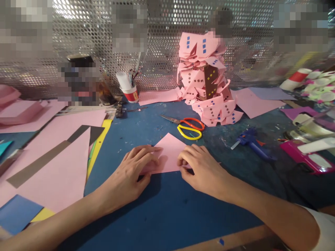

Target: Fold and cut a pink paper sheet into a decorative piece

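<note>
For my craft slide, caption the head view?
Left hand and right hand touch pink paper, scissors lying beyond it on the blue tabletop.

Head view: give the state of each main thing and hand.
Pink pointed paper sheet: lying down, partly covered.
Left bare hand: fingers on sheet.
Right bare hand: fingers curled at sheet's edge.
Red-and-yellow-handled scissors: lying down, blades apparently shut.
Blue plastic glue gun: on its side.
Left red-and-white cup: upright, holding items.
Layered pink paper stack: upright.
</note>
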The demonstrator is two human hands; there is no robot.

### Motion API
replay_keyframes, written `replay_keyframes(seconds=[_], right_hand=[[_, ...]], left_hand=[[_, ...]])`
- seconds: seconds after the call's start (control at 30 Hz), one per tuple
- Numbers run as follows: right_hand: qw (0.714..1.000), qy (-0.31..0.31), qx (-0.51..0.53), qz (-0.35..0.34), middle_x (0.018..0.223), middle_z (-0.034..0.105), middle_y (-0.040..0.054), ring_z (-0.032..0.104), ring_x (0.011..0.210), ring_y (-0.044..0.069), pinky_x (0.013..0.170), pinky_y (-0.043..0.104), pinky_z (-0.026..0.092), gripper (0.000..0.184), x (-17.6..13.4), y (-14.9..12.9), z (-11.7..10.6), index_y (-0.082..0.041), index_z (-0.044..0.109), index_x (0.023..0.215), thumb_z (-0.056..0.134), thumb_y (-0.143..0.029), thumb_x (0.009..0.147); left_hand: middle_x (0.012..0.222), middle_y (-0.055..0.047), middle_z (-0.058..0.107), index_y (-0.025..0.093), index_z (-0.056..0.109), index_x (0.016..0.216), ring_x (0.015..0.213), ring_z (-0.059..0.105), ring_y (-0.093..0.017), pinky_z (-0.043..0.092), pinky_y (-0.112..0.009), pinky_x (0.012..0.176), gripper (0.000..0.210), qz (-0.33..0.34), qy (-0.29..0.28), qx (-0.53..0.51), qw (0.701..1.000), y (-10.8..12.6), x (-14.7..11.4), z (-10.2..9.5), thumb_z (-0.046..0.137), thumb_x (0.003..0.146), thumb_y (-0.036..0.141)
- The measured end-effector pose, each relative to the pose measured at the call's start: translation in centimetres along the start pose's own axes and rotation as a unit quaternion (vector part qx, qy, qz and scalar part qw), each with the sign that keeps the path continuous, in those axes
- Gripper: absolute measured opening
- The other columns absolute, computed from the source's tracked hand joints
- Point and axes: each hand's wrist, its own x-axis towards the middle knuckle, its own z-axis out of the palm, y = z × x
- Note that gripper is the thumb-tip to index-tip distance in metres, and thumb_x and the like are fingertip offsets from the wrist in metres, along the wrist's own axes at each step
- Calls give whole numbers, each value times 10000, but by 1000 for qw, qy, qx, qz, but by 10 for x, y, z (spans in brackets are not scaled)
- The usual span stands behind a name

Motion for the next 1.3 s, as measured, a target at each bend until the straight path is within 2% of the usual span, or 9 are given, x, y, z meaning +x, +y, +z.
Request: replay_keyframes(seconds=[0.87, 1.3], right_hand=[[1000, 10, -3, -10, 963, 655, 7, 550, 949, 195, 833, 365, 342, 138, -1, 1, 1, -215, 575, 871, 556, -83, 837], [1000, 8, 5, -6, 964, 656, 8, 550, 956, 197, 834, 370, 339, 145, -1, 0, 1, -211, 576, 872, 550, -74, 832]], left_hand=[[1536, -15, 472, 254, 567, 1170, 1441, 346, -249, 370, -483, 1153, 500, -8, -19, -7, 1000, -3, -10, -7, 402, 764, 14], [1598, -6, 401, 283, 542, 1329, 1479, 318, -245, 337, -484, 1211, 625, 15, -49, -14, 999, -13, -14, -13, 389, 804, -19]])
